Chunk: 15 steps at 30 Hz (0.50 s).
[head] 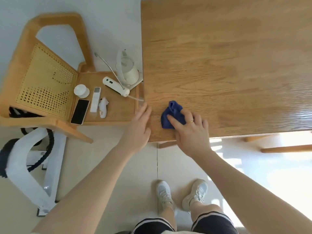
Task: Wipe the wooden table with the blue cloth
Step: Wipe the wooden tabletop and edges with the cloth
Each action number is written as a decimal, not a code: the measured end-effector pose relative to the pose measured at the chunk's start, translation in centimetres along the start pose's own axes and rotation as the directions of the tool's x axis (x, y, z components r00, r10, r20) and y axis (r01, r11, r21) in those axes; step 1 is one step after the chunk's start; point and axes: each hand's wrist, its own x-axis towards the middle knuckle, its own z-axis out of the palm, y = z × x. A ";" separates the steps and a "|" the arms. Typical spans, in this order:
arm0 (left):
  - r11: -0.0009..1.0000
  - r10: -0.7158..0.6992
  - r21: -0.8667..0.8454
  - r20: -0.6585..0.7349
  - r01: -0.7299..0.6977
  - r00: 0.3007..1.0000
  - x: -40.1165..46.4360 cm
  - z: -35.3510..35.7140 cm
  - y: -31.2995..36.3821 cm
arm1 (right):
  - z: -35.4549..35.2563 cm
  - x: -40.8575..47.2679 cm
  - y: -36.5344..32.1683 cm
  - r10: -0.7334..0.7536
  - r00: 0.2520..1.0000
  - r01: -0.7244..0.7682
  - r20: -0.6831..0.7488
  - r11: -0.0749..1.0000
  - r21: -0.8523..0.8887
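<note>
The wooden table [228,56] fills the upper right of the head view. A crumpled blue cloth [171,114] lies on it close to the near left corner. My right hand [192,130] presses down on the cloth, with the fingers spread over its right part and a ring on one finger. My left hand [139,127] rests flat on the table's left edge, fingers together, holding nothing.
A wooden chair [50,78] stands left of the table, and its seat touches the table's edge. On the seat are a white kettle [128,71], a phone [79,111], a remote [95,99] and small white items. A white frame [33,174] stands on the floor at lower left.
</note>
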 end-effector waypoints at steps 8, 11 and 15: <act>0.919 -0.038 0.394 0.127 -0.015 0.991 1.0 0.7 1.3 | -0.6 0.9 0.0 0.303 0.953 -0.303 0.004 0.953 -0.011; 0.917 -0.020 0.399 0.103 -0.023 0.995 1.1 0.6 1.7 | -0.3 -0.4 -2.9 0.136 0.989 -0.137 0.061 0.991 0.010; 0.895 -0.065 0.447 0.118 0.005 0.991 1.0 0.4 2.3 | -0.7 -0.2 0.2 0.085 0.995 -0.086 0.057 0.996 0.014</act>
